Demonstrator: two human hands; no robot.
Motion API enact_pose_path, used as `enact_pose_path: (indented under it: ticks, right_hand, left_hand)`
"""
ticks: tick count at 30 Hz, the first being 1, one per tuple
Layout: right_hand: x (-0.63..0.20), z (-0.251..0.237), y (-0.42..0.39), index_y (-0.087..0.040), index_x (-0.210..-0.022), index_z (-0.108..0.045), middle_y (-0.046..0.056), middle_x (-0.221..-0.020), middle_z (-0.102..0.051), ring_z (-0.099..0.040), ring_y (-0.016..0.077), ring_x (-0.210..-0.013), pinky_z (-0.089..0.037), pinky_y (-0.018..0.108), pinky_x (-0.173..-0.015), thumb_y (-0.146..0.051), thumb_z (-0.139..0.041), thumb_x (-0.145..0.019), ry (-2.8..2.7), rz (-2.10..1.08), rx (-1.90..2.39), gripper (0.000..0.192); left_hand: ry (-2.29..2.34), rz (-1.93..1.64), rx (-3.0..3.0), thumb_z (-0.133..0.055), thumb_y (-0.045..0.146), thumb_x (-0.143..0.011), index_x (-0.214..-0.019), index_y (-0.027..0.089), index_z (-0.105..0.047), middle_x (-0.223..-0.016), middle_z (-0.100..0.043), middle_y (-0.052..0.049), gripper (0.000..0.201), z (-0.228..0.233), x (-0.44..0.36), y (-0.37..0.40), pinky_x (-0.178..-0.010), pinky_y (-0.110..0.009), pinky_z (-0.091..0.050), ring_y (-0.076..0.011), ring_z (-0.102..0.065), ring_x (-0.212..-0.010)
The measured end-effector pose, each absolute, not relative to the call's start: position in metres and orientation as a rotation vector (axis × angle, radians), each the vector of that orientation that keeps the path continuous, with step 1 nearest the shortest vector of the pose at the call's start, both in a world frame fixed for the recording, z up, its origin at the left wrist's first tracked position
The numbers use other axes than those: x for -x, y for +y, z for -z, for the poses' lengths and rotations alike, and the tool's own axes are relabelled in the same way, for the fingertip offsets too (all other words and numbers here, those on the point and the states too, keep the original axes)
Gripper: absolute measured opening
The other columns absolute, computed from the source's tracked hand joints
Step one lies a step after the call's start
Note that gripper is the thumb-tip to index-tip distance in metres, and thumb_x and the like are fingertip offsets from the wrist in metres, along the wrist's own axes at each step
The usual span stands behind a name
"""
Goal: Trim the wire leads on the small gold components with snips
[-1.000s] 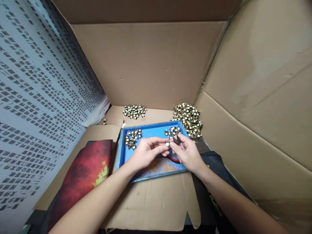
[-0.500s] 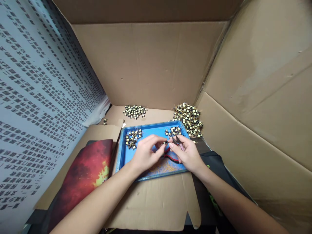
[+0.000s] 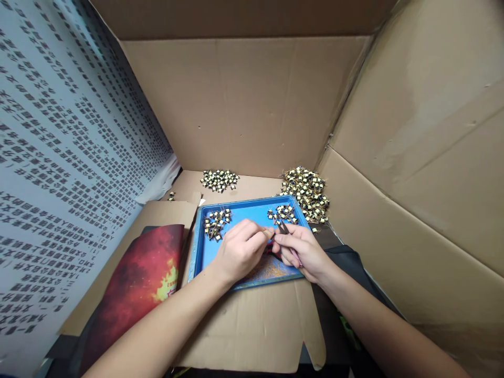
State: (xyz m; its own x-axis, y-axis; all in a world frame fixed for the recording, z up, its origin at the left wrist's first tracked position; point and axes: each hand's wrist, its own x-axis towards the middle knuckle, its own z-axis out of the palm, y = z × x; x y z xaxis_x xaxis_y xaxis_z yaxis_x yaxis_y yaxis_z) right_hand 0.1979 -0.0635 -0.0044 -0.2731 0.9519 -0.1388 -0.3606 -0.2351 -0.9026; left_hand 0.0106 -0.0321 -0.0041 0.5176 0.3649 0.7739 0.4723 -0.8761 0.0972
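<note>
Over a blue tray (image 3: 241,211) my left hand (image 3: 238,251) pinches a small yellow-and-black wound component (image 3: 269,231) between thumb and fingertips. Right beside it my right hand (image 3: 301,250) grips red-handled cutters (image 3: 282,229), their dark tip pointing at the component. Two small clusters of the same components lie in the tray, one at the back left (image 3: 216,220) and one at the back right (image 3: 282,212). Fine golden wire clippings (image 3: 268,269) cover the tray's near part.
Cardboard walls enclose the spot at the back and right. Two component piles lie behind the tray, a small one (image 3: 219,179) and a bigger one (image 3: 306,192). A red printed sheet (image 3: 136,283) lies left; a printed paper wall (image 3: 59,173) rises beyond. Black fabric (image 3: 348,268) lies right.
Both hands have sunk a little toward the tray. My left fingers have curled tighter around the component, and the cutter tip has come closer to it.
</note>
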Motion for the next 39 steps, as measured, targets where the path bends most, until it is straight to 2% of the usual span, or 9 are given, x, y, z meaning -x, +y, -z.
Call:
enact_pose_path:
  ticks: [7, 11, 20, 25, 28, 32, 34, 36, 39]
  right_hand:
    - [-0.197, 0.007, -0.063, -0.015, -0.07, -0.067, -0.003, -0.051, -0.063, -0.032, 0.0012, -0.029, -0.028, 0.018, -0.037, -0.031, -0.078, -0.078, -0.928, -1.678, 0.897, 0.022]
    - [-0.196, 0.007, -0.064, -0.015, -0.071, -0.066, -0.001, -0.058, -0.068, -0.034, 0.0006, -0.029, -0.027, 0.017, -0.036, -0.031, -0.078, -0.078, -0.901, -1.687, 0.899, 0.021]
    - [-0.194, 0.006, -0.065, -0.015, -0.068, -0.062, -0.005, -0.049, -0.059, -0.029, 0.0006, -0.03, -0.024, 0.017, -0.037, -0.03, -0.078, -0.077, -0.836, -1.746, 0.882, 0.023]
    - [-0.192, 0.008, -0.065, -0.017, -0.073, -0.059, -0.004, -0.056, -0.063, -0.03, 0.0005, -0.031, -0.023, 0.017, -0.038, -0.03, -0.077, -0.077, -0.82, -1.713, 0.908, 0.023]
    - [-0.193, 0.007, -0.065, -0.018, -0.074, -0.055, -0.008, -0.054, -0.056, -0.029, 0.001, -0.032, -0.024, 0.018, -0.038, -0.033, -0.076, -0.081, -0.885, -1.678, 0.914, 0.027]
    - [-0.201, 0.006, -0.066, -0.02, -0.086, -0.056, -0.007, -0.062, -0.055, -0.037, 0.0051, -0.036, -0.024, 0.021, -0.039, -0.045, -0.066, -0.092, -1.196, -1.521, 0.938, 0.027]
    - [-0.204, 0.006, -0.067, -0.021, -0.087, -0.058, -0.005, -0.064, -0.055, -0.043, 0.0084, -0.043, -0.03, 0.022, -0.043, -0.047, -0.057, -0.099, -1.39, -1.331, 1.004, 0.029]
    - [-0.206, 0.005, -0.067, -0.021, -0.089, -0.062, -0.001, -0.069, -0.06, -0.053, 0.0129, -0.056, -0.041, 0.025, -0.054, -0.043, -0.05, -0.104, -1.581, -1.08, 1.082, 0.029]
    - [-0.209, 0.003, -0.067, -0.022, -0.11, -0.067, 0.006, -0.1, -0.074, -0.068, 0.0213, -0.089, -0.051, 0.032, -0.082, -0.036, -0.047, -0.106, -1.764, -0.808, 1.124, 0.025]
  left_hand:
    - [-0.751, 1.31, 2.623, -0.062, 0.014, -0.099, -0.09, 0.016, -0.068, -0.08, -0.066, -0.004, 0.011, 0.003, -0.011, -0.033, -0.07, -0.026, -0.053, -0.0147, -0.059, -0.074]
    - [-0.746, 1.313, 2.628, -0.061, 0.015, -0.1, -0.092, 0.017, -0.068, -0.081, -0.067, -0.004, 0.011, 0.004, -0.011, -0.032, -0.071, -0.026, -0.053, -0.0148, -0.059, -0.075]
    - [-0.705, 1.29, 2.637, -0.063, 0.013, -0.099, -0.095, 0.015, -0.068, -0.08, -0.068, -0.004, 0.007, 0.005, -0.011, -0.033, -0.073, -0.027, -0.055, -0.0151, -0.061, -0.075]
    - [-0.713, 1.261, 2.636, -0.06, 0.013, -0.1, -0.096, 0.016, -0.068, -0.08, -0.068, -0.004, 0.009, 0.007, -0.011, -0.034, -0.072, -0.027, -0.054, -0.015, -0.062, -0.075]
    - [-0.785, 1.335, 2.686, -0.061, 0.013, -0.1, -0.097, 0.017, -0.068, -0.082, -0.069, -0.004, 0.008, 0.006, -0.012, -0.033, -0.073, -0.027, -0.055, -0.0149, -0.063, -0.076]
    - [-0.91, 1.52, 2.796, -0.061, 0.012, -0.098, -0.108, 0.018, -0.067, -0.094, -0.072, -0.006, 0.012, 0.002, -0.012, -0.033, -0.08, -0.029, -0.056, -0.0159, -0.067, -0.086]
    - [-0.954, 1.577, 2.811, -0.059, 0.009, -0.097, -0.109, 0.018, -0.066, -0.097, -0.072, -0.006, 0.017, 0.0, -0.011, -0.034, -0.082, -0.03, -0.057, -0.0166, -0.067, -0.09]
    - [-1.022, 1.642, 2.802, -0.058, 0.007, -0.095, -0.107, 0.018, -0.066, -0.1, -0.072, -0.007, 0.019, -0.002, -0.011, -0.034, -0.082, -0.03, -0.057, -0.0172, -0.068, -0.093]
    - [-1.165, 1.716, 2.824, -0.06, 0.01, -0.093, -0.105, 0.019, -0.069, -0.103, -0.075, -0.006, 0.017, -0.002, -0.011, -0.033, -0.082, -0.03, -0.057, -0.0167, -0.069, -0.091]
